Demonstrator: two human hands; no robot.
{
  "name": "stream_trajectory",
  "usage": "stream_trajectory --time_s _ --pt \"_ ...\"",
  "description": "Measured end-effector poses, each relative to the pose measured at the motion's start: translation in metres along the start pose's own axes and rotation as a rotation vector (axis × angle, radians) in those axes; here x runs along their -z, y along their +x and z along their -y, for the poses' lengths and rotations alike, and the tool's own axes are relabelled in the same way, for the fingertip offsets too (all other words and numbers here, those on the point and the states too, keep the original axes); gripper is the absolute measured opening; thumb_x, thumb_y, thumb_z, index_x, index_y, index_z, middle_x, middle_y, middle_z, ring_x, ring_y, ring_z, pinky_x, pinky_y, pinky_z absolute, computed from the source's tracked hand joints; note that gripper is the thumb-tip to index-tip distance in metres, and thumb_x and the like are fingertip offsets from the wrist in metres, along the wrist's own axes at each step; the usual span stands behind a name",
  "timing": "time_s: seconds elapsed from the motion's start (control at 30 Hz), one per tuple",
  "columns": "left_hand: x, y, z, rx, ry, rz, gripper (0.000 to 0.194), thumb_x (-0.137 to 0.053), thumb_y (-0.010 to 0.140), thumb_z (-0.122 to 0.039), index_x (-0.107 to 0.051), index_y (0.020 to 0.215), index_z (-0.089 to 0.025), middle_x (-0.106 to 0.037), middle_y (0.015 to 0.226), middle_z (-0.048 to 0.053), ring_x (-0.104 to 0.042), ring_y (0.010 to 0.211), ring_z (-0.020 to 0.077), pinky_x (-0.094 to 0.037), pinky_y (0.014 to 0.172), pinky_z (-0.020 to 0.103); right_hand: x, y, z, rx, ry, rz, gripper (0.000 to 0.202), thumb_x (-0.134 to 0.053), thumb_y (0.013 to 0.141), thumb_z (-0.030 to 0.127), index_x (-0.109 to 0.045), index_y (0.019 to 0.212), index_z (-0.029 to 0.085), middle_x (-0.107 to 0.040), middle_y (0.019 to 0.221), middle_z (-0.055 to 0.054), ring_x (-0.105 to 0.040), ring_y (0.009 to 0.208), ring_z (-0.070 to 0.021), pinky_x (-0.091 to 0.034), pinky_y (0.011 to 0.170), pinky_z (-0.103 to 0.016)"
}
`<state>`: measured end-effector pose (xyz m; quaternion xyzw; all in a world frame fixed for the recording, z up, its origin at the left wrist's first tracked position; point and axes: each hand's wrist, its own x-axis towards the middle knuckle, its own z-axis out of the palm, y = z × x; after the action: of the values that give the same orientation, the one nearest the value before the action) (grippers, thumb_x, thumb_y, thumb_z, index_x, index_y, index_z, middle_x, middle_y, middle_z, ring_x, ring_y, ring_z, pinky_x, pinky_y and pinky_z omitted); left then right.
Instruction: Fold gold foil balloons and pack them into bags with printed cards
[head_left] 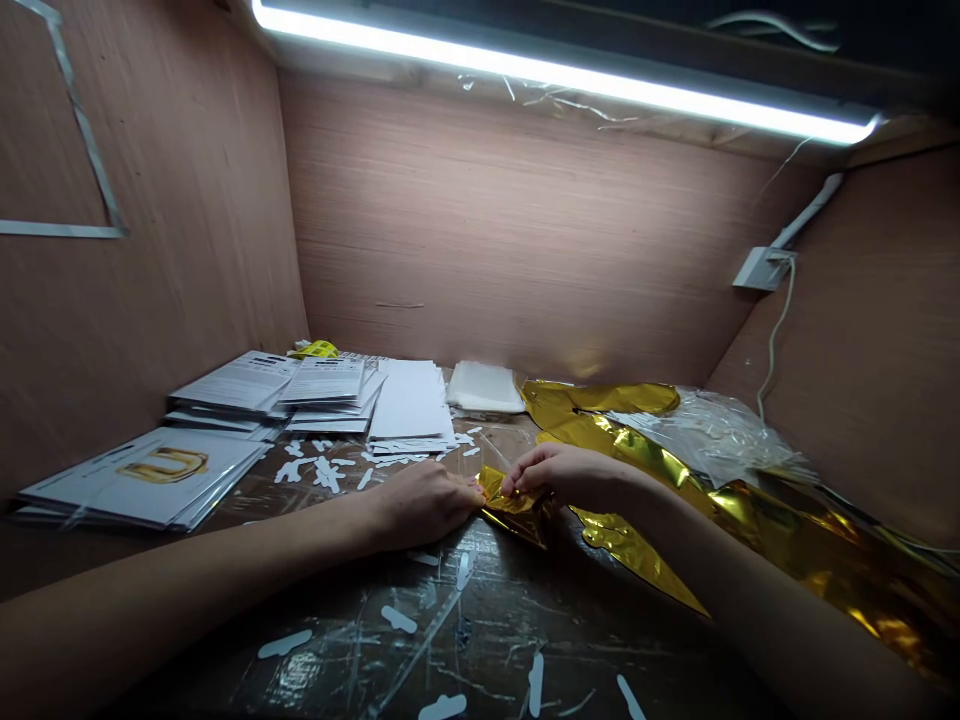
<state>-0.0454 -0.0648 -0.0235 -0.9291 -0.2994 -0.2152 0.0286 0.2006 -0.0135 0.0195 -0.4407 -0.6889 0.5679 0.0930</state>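
A small folded piece of gold foil [514, 510] lies between my two hands over the dark tabletop. My left hand [427, 503] has its fingers closed on the foil's left edge. From the right, my right hand [551, 474] pinches the upper part of the same foil. Larger sheets of shiny gold foil [645, 450] spread out to the right, some of them behind and under my right forearm. Fingertips and foil touch, and some fingers of my left hand are hidden.
Stacks of packaged cards [150, 475] stand at the left, beside white sheets [409, 400]. A translucent stack [486, 388] and clear plastic bags [701, 430] lie at the back. White cutouts [285, 643] dot the dark table [360, 600]. Wooden walls enclose it, with a cable at right.
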Motion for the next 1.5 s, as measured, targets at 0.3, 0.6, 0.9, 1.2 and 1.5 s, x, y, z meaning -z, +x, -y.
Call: stream_trajectory --time_s 0.3,0.6,0.9,1.2,1.5 --pt "0.002 -0.005 0.003 -0.015 -0.129 0.067 0.029 -0.051 0.1 -0.021 -0.076 0.112 -0.027 -0.076 0.12 0.004 -0.074 0.107 0.0204 -0.056 0.097 0.031 0.005 0.009 -0.021 0.054 0.078 0.078 0.033 -0.076 0.061 0.013 -0.082 0.093 0.015 -0.07 0.069 -0.001 -0.057 0.057 -0.0081 -0.041 0.053 -0.018" --pt "0.039 -0.012 0.05 0.452 0.233 -0.178 0.038 -0.054 0.097 -0.042 -0.074 0.118 -0.018 -0.074 0.121 0.014 -0.058 0.132 0.0331 -0.048 0.107 0.049 0.0 0.007 -0.025 0.137 0.225 -0.164 0.045 -0.074 0.061 0.012 -0.081 0.105 0.016 -0.072 0.073 -0.004 -0.056 0.059 -0.0102 -0.039 0.051 -0.02" --pt "0.045 -0.022 0.086 0.577 0.312 0.12 0.031 -0.054 0.094 -0.041 -0.077 0.083 -0.023 -0.077 0.08 0.008 -0.07 0.077 0.0233 -0.047 0.069 0.028 -0.01 0.01 -0.026 0.132 0.196 -0.217 0.048 -0.075 0.063 0.015 -0.08 0.111 0.017 -0.067 0.064 0.0 -0.044 0.051 -0.0071 -0.032 0.047 -0.021" --pt "0.048 -0.022 0.093 0.536 0.41 0.128 0.032 -0.047 0.095 -0.024 -0.076 0.083 -0.018 -0.073 0.073 0.01 -0.065 0.066 0.0215 -0.04 0.064 0.028 -0.011 0.015 -0.032 0.181 0.256 -0.24 0.049 -0.075 0.064 0.013 -0.079 0.113 0.016 -0.074 0.08 -0.005 -0.056 0.063 -0.0104 -0.041 0.055 -0.022" --pt "0.052 -0.018 0.075 0.552 0.543 0.059 0.033 -0.043 0.082 -0.001 -0.072 0.089 -0.013 -0.07 0.071 0.011 -0.064 0.067 0.023 -0.045 0.064 0.031 -0.009 0.015 -0.027 0.324 0.51 -0.421 0.055 -0.077 0.06 0.011 -0.078 0.114 0.014 -0.078 0.099 -0.011 -0.065 0.072 -0.0145 -0.05 0.064 -0.026"
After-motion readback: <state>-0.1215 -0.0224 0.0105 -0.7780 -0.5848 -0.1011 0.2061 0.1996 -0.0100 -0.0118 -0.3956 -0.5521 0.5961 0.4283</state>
